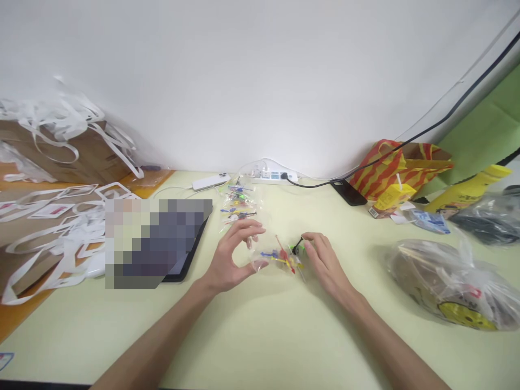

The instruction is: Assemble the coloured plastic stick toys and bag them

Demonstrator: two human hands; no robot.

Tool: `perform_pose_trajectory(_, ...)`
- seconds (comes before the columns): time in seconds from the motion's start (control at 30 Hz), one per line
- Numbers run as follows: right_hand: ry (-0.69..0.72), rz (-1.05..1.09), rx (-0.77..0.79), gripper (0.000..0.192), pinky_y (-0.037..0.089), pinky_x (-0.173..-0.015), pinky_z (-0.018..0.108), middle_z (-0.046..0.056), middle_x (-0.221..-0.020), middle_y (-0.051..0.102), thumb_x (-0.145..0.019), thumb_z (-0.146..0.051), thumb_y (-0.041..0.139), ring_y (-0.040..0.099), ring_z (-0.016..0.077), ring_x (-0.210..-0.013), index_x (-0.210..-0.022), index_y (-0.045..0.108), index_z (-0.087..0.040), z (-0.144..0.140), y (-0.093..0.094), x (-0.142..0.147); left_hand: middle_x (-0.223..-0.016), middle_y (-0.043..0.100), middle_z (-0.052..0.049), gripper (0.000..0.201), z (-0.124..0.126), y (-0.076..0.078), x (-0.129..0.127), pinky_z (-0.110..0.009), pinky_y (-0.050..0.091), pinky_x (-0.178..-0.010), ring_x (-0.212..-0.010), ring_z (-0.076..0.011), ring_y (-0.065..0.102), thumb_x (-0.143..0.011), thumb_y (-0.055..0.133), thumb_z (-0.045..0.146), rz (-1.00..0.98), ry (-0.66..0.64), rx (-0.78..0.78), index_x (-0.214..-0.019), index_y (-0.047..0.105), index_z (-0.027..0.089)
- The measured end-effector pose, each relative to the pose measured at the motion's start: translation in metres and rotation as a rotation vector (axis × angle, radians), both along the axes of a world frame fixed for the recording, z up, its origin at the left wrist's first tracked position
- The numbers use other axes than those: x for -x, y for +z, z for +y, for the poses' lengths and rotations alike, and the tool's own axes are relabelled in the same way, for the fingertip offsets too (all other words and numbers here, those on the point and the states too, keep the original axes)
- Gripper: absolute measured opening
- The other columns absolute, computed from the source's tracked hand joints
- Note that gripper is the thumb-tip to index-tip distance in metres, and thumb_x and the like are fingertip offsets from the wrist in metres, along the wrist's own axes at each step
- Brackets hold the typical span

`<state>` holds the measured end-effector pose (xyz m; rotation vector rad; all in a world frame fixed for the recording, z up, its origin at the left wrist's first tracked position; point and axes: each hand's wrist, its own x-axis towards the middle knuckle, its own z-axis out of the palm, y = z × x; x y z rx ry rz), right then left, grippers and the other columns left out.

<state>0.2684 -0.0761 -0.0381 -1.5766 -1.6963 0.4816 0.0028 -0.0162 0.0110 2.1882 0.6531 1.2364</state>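
My left hand [229, 260] curls round the near end of a clear plastic bag [257, 259], its thumb against the film and its fingers curved above. Small coloured plastic pieces lie at the bag, among them a blue arrow-shaped piece [268, 254] and a red piece [284, 257]. Whether each is inside or on top of the film I cannot tell. To the right, the fingertips of my right hand [323, 260] close on a thin black piece [298, 245] with something green beside it. Farther back lies a second clear bag [239, 203] of similar pieces.
At left stand a tablet [190, 257], partly pixelated, and badges with white lanyards [77, 233]. Along the wall are a white power bank [211, 181] and a power strip [274, 175]. At right are a phone [348, 192], a striped bag [390, 168], a yellow drink carton [392, 200] and a tied plastic bag [450, 287].
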Motion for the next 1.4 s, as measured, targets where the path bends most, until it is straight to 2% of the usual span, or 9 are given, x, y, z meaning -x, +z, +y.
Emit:
perform_pose_trajectory(0.17, -0.003, -0.014, 0.022, 0.037, 0.046, -0.104, 0.048, 0.007, -0.124, 0.063, -0.105, -0.048, 0.031, 0.055, 0.0272, -0.120, -0.121, 0.058, -0.028, 0.000, 0.001, 0.000, -0.128, 0.054, -0.013, 0.043, 0.003, 0.001, 0.005, -0.034, 0.055, -0.070, -0.090, -0.0186, 0.060, -0.089, 0.068, 0.037, -0.120, 0.080, -0.041, -0.130, 0.057, 0.026)
perform_pose_trajectory(0.33, 0.075, -0.118, 0.017, 0.041, 0.042, -0.109, 0.051, 0.009, -0.138, 0.056, -0.104, -0.050, 0.035, 0.048, 0.0279, -0.131, -0.134, 0.057, -0.031, -0.001, 0.002, -0.001, -0.125, 0.053, -0.011, 0.037, 0.008, 0.000, 0.009, -0.034, 0.057, -0.074, -0.109, -0.0245, 0.058, -0.091, 0.064, 0.046, -0.276, 0.302, -0.115, -0.121, 0.060, 0.026)
perform_pose_trajectory(0.47, 0.217, -0.307, -0.006, 0.045, 0.041, -0.109, 0.055, 0.009, -0.147, 0.050, -0.099, -0.052, 0.050, 0.043, 0.0323, -0.137, -0.140, 0.055, -0.036, -0.003, 0.006, 0.001, -0.122, 0.053, -0.008, 0.023, 0.014, 0.000, 0.009, -0.043, 0.054, -0.097, -0.123, -0.0256, 0.054, -0.092, 0.066, 0.040, -0.360, 0.449, -0.084, -0.109, 0.060, 0.025)
perform_pose_trajectory(0.57, 0.338, -0.392, -0.004, 0.043, 0.039, -0.110, 0.059, 0.009, -0.146, 0.052, -0.098, -0.047, 0.054, 0.042, 0.0336, -0.138, -0.138, 0.057, -0.035, -0.005, 0.010, 0.003, -0.122, 0.053, -0.007, 0.025, 0.019, -0.004, 0.008, -0.047, 0.048, -0.106, -0.119, -0.0237, 0.059, -0.089, 0.071, 0.037, -0.359, 0.441, -0.013, -0.104, 0.056, 0.023)
perform_pose_trajectory(0.73, 0.400, -0.381, -0.022, 0.038, 0.041, -0.108, 0.059, 0.008, -0.144, 0.054, -0.096, -0.045, 0.058, 0.045, 0.0336, -0.136, -0.132, 0.062, -0.035, -0.007, 0.013, 0.006, -0.127, 0.048, -0.008, 0.029, 0.023, -0.015, 0.004, -0.042, 0.057, -0.098, -0.120, -0.0231, 0.059, -0.086, 0.075, 0.038, -0.284, 0.425, 0.101, -0.103, 0.057, 0.022)
perform_pose_trajectory(0.97, 0.387, -0.335, -0.106, 0.040, 0.041, -0.110, 0.056, 0.010, -0.140, 0.057, -0.098, -0.048, 0.054, 0.048, 0.0317, -0.135, -0.133, 0.059, -0.030, -0.009, 0.022, 0.012, -0.129, 0.047, -0.007, 0.025, 0.020, -0.019, 0.003, -0.042, 0.057, -0.101, -0.122, -0.0223, 0.058, -0.086, 0.075, 0.032, -0.183, 0.421, 0.058, -0.103, 0.059, 0.021)
perform_pose_trajectory(1.13, 0.426, -0.436, -0.127, 0.043, 0.040, -0.111, 0.056, 0.011, -0.146, 0.055, -0.102, -0.045, 0.047, 0.045, 0.0315, -0.139, -0.141, 0.053, -0.029, 0.009, 0.032, 0.028, -0.126, 0.049, -0.008, 0.024, 0.019, -0.020, 0.002, -0.043, 0.058, -0.099, -0.122, -0.0232, 0.058, -0.087, 0.073, 0.035, -0.141, 0.432, 0.029, -0.102, 0.059, 0.021)
perform_pose_trajectory(1.27, 0.438, -0.547, -0.087, 0.055, 0.036, -0.113, 0.061, 0.012, -0.154, 0.047, -0.101, -0.056, 0.044, 0.036, 0.0362, -0.146, -0.149, 0.045, -0.028, 0.026, 0.028, 0.043, -0.127, 0.049, -0.008, 0.023, 0.019, -0.021, 0.003, -0.042, 0.058, -0.099, -0.124, -0.0235, 0.056, -0.089, 0.070, 0.036, -0.115, 0.444, 0.022, -0.102, 0.058, 0.021)
perform_pose_trajectory(1.4, 0.501, -0.567, -0.074, 0.050, 0.038, -0.112, 0.058, 0.012, -0.155, 0.046, -0.102, -0.054, 0.044, 0.040, 0.0337, -0.144, -0.143, 0.050, -0.027, 0.025, 0.024, 0.047, -0.127, 0.053, -0.009, 0.019, 0.027, -0.028, 0.009, -0.041, 0.052, -0.105, -0.129, -0.0227, 0.053, -0.097, 0.061, 0.036, -0.065, 0.417, 0.048, -0.110, 0.057, 0.023)
